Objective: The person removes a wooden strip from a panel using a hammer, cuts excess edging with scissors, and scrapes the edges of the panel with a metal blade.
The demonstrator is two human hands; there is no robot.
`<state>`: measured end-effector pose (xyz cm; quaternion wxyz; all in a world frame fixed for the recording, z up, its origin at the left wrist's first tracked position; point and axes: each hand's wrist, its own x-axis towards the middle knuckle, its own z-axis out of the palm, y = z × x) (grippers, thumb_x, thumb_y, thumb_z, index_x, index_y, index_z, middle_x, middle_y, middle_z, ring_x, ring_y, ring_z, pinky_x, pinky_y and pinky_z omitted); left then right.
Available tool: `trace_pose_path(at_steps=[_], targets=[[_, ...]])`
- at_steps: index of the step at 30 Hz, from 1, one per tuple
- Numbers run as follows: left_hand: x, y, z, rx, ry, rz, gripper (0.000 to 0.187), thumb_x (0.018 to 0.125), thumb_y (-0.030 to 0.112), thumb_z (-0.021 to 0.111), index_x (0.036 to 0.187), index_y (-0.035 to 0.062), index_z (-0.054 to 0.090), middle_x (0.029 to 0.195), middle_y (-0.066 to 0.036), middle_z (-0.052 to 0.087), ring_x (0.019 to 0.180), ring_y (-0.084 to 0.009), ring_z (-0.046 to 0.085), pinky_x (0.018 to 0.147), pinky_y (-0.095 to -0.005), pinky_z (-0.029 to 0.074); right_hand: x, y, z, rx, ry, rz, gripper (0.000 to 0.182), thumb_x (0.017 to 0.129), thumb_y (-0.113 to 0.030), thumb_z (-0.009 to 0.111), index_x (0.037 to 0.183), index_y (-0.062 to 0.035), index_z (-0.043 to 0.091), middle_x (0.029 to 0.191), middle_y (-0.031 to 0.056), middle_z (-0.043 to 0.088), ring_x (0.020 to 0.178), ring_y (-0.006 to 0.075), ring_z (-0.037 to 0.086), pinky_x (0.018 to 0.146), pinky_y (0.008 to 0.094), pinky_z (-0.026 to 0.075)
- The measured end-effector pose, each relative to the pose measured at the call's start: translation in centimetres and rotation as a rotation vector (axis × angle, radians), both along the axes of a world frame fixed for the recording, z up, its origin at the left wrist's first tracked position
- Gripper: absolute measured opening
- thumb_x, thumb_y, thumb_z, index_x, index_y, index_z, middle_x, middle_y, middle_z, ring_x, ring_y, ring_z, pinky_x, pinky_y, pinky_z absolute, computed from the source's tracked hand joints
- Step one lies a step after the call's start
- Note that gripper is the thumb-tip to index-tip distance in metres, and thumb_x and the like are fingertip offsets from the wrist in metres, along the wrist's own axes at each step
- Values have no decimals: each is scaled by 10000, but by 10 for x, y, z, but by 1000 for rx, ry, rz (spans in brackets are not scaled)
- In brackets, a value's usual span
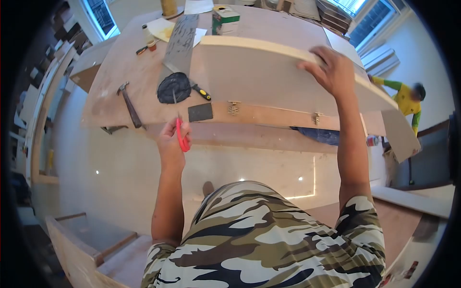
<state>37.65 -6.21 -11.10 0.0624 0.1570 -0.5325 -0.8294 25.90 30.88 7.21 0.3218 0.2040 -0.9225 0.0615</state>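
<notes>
My left hand (174, 137) is closed around red-handled scissors (183, 137), their thin blade pointing away from me over a black round pad or lump (168, 86). At the top edge of a pale door panel (269, 72), my right hand (333, 72) has its thumb on the near side and its fingers over the edge. The panel stands tilted on the table, with two brass hinges (234, 108) along its lower side. Near my left hand lie a dark square of sandpaper (200, 112) and a black-and-yellow handled tool (201, 91).
A hammer (129, 105) rests on the wooden table (108, 91) at left. Behind are a long grey strip (181, 43), a small bottle (149, 38) and a green-and-white box (225, 21). A person in yellow and green (406, 98) is at the far right.
</notes>
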Motion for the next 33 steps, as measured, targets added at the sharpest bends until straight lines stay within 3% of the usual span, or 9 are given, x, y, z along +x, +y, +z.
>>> trace_pose_path(at_steps=[1,3,6,12,18,21,25,33], targets=[[0,0,-5,-12,-23,28,357,879,179,792,1148,14,624,806,-22,636,597,-83,570,494,-219,418,-12,-3,5,27,-56,-89,681,760,-671,753,990,-30,728,789,178,704,771,392,683,689,437,534],[4,1,-16,-90,-77,7,329,883,173,785,1124,10,631,802,-25,635,597,-91,571,494,-225,423,-38,-1,7,131,38,-34,730,740,-736,717,950,-37,735,717,177,682,732,393,674,673,459,528],[14,8,-37,-148,-198,-2,294,891,161,773,1097,3,634,795,-35,632,592,-101,568,492,-237,430,-57,-3,19,186,-83,-69,742,721,-764,707,921,-50,746,692,177,671,714,387,672,666,476,524],[7,8,-56,-162,-293,108,272,909,129,744,1106,-8,619,789,-58,629,581,-109,565,483,-246,443,-81,-5,0,21,50,-119,724,779,-783,630,870,-73,740,674,144,673,677,374,667,620,459,524],[-85,-27,-59,-168,-177,127,309,925,151,737,1158,2,598,808,-56,633,610,-108,579,470,-237,439,-84,2,-11,-81,229,-29,679,862,-748,551,843,-93,729,711,119,690,682,361,669,610,456,515],[-140,-26,-55,-124,-124,88,293,940,158,728,1173,27,606,819,-54,645,615,-106,586,462,-231,441,-89,8,-14,-76,307,12,734,860,-774,519,627,-84,611,621,129,617,604,382,617,542,467,468],[-201,-27,-60,-63,-103,19,248,955,136,708,1162,41,609,840,-53,662,619,-101,593,459,-224,443,-86,9,-8,7,167,-80,688,875,-752,524,848,-89,710,707,93,648,672,346,630,632,425,478],[-273,-19,-77,-8,-151,-166,103,983,115,655,1041,45,606,793,-34,614,605,-102,566,468,-230,436,-109,2,-10,-45,233,-156,659,895,-720,537,718,-95,645,618,64,568,586,306,552,592,390,428]])
